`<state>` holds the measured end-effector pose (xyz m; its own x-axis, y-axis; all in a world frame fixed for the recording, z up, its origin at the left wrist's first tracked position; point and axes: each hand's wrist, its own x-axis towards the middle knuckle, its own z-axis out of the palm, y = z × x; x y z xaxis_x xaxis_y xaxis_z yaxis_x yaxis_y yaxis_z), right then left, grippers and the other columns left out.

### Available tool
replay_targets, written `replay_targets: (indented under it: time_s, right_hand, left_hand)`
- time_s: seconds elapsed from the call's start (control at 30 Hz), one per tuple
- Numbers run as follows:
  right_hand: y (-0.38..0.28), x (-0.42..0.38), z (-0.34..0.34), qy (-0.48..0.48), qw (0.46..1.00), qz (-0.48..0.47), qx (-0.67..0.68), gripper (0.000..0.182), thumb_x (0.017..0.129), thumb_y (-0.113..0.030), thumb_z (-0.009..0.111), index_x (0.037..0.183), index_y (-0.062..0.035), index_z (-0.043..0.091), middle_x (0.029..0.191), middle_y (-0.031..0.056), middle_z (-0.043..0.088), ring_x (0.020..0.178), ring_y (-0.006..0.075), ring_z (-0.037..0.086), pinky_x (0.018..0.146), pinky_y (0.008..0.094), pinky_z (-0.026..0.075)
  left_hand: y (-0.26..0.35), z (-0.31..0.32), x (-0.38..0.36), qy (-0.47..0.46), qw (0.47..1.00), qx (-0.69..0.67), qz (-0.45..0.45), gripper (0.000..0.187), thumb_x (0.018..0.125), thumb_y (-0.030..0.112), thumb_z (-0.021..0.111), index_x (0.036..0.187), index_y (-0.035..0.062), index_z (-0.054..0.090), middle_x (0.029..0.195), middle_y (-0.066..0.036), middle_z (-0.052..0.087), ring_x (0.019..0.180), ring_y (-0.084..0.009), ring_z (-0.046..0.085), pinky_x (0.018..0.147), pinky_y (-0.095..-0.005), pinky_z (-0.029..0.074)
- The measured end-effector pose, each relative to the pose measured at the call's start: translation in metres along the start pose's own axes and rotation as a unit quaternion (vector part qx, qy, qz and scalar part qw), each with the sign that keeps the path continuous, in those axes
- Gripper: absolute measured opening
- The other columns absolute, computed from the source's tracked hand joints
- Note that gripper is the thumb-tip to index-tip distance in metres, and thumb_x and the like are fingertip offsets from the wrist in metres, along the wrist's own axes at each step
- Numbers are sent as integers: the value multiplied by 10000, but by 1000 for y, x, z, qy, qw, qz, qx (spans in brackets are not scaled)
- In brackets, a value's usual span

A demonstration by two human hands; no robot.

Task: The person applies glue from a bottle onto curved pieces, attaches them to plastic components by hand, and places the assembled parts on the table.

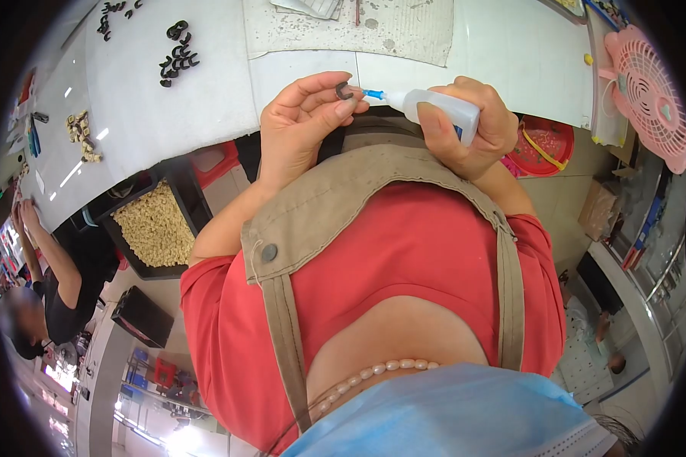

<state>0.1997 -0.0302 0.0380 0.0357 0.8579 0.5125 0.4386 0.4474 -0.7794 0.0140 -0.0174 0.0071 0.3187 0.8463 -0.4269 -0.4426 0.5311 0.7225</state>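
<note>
Between the thumb and fingers of my left hand (301,122) is a small dark C-shaped piece (344,91). My right hand (476,126) is wrapped round a translucent white squeeze bottle (442,109), tipped on its side. Its blue nozzle tip (373,94) points left, right beside the C-shaped piece. Both hands are held close to my body, just over the near edge of the white table (213,91). More dark curved pieces (179,57) lie in a loose group on the table to the left.
A stained sheet (404,30) covers part of the table ahead. Pale pieces (82,137) lie far left; a black crate (198,209) below holds many more. A pink fan (648,95) stands right, above a red basin (545,145). Another person (61,282) works at the left.
</note>
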Motion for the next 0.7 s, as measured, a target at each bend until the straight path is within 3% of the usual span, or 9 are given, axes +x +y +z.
replay_targets:
  time_s: [0.17,0.5,0.7]
  right_hand:
    - [1,-1,-2,-16,1000,-2,-13,186,589,-65,725,679,-43,563,550,40,533,434,114,493,385,220,371]
    - [1,0,0,-19,1000,-1,-15,181,592,-53,723,670,-42,560,548,41,542,435,113,498,393,218,382]
    - [9,0,2,62,993,63,76,141,713,-81,675,766,-14,563,594,8,562,524,43,503,456,194,400]
  left_hand:
    - [-3,-1,1,-7,1000,8,12,297,770,-29,589,1059,-47,524,937,-156,612,845,-202,616,750,-268,504]
    - [-3,-2,0,0,1000,5,13,287,762,-38,597,1041,-25,534,924,-141,618,843,-188,617,700,-231,493]
    - [-2,-5,4,-2,1000,-16,9,290,755,-39,611,1031,20,544,905,-120,618,847,-184,612,700,-230,489]
